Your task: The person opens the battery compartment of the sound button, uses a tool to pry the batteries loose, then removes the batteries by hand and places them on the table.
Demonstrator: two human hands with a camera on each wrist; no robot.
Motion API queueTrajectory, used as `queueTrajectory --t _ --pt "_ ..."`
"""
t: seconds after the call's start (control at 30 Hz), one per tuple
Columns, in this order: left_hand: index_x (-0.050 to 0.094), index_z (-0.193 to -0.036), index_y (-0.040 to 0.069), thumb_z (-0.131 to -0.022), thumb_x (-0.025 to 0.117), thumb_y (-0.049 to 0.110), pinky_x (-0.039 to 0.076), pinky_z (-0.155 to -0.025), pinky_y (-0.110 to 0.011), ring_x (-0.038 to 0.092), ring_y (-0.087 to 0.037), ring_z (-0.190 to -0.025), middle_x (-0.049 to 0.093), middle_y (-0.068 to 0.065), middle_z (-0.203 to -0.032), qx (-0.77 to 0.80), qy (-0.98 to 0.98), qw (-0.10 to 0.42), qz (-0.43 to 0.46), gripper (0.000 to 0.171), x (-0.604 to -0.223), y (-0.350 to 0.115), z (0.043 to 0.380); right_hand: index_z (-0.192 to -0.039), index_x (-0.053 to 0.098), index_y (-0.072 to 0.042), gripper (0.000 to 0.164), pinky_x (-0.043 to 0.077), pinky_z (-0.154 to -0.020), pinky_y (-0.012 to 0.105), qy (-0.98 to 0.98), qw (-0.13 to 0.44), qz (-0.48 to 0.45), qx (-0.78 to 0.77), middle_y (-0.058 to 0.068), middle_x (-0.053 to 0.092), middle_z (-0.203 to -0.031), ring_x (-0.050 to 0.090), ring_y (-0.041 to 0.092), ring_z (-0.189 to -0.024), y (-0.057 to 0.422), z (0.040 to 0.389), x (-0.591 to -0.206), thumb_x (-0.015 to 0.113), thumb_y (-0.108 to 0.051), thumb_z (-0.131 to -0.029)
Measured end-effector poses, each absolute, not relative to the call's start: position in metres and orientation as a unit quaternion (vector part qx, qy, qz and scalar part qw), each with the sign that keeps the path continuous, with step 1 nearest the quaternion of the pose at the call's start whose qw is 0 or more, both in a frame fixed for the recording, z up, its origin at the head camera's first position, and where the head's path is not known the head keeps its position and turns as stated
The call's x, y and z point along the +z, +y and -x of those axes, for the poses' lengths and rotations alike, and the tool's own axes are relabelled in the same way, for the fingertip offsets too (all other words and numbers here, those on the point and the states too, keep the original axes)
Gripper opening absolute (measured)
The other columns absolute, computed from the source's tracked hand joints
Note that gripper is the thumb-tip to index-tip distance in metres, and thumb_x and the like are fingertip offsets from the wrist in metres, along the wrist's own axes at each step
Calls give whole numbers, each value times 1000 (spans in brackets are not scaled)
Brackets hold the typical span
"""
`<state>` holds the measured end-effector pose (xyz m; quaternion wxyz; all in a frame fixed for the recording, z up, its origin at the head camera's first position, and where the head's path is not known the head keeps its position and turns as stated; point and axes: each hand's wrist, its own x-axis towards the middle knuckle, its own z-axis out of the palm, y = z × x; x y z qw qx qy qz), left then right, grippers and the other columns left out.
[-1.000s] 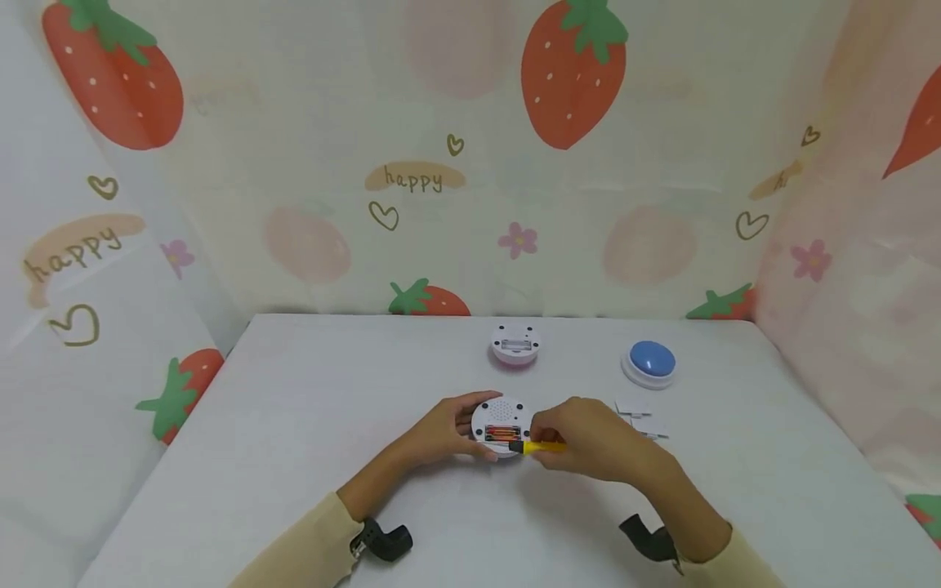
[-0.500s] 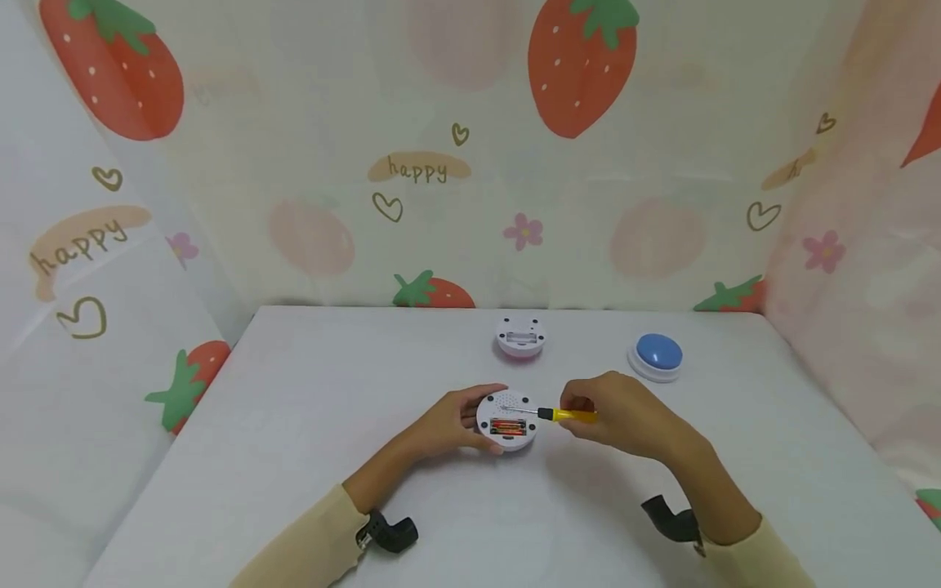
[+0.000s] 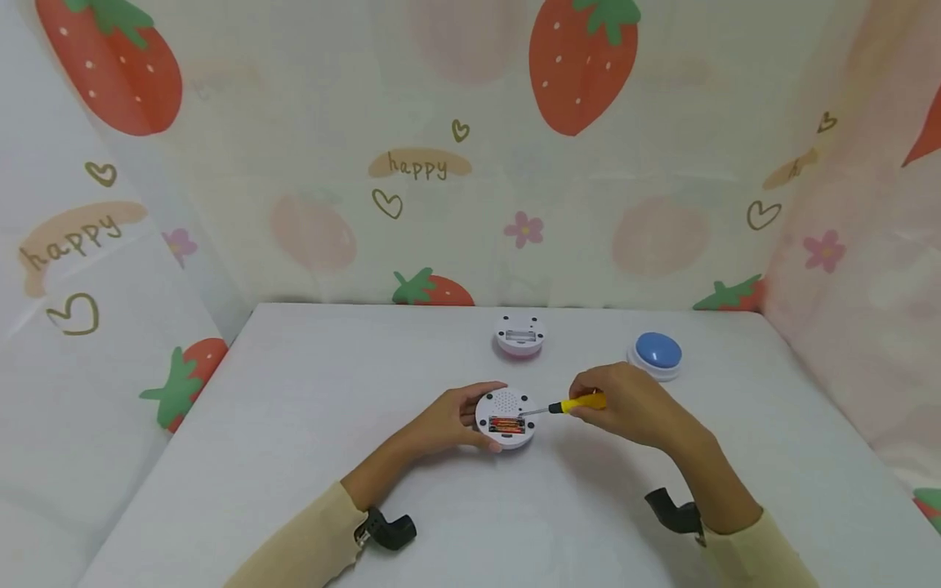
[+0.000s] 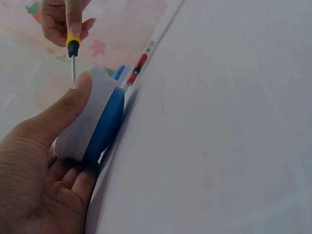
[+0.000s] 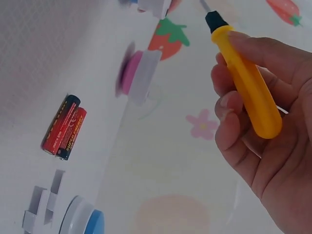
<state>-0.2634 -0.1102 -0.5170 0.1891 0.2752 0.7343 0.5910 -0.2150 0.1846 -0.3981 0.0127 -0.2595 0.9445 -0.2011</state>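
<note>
My left hand (image 3: 450,423) grips a round white push-button device (image 3: 504,400) at its left side, thumb on the near edge. Its back faces up, showing speaker holes, dark screw holes and red-and-black batteries (image 3: 506,425) in the compartment. In the left wrist view, its blue dome (image 4: 109,122) faces the table. My right hand (image 3: 628,404) holds a screwdriver (image 3: 584,402) by its yellow handle, between thumb and fingers. The shaft points left, with its tip over the device near the compartment's upper right corner. In the right wrist view, the handle (image 5: 251,87) lies across the curled fingers.
Behind stands a similar device (image 3: 519,336) with a pink dome, upside down, its battery compartment uncovered. A blue-domed button (image 3: 657,349) sits upright at the back right. Two loose batteries (image 5: 63,126) and white battery covers (image 5: 44,202) lie on the table, in the right wrist view.
The screwdriver has left the compartment's near edge, passed over the speaker holes, and now points near the compartment's upper right. My right hand moved right and away from me; the left still grips the device.
</note>
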Motion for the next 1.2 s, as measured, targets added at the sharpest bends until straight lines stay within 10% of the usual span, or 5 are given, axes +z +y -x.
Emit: queueTrajectory --t 1.2 --pt "46 -152 15 -74 91 4 49 -103 -27 56 -19 -130 53 -5 -148 590 734 195 -275 90 -517 -111 266 -101 81 -11 17 61 -79 31 935 6 266 -234 -2 71 -93 65 16 -87 177 216 -403 80 -4 -86"
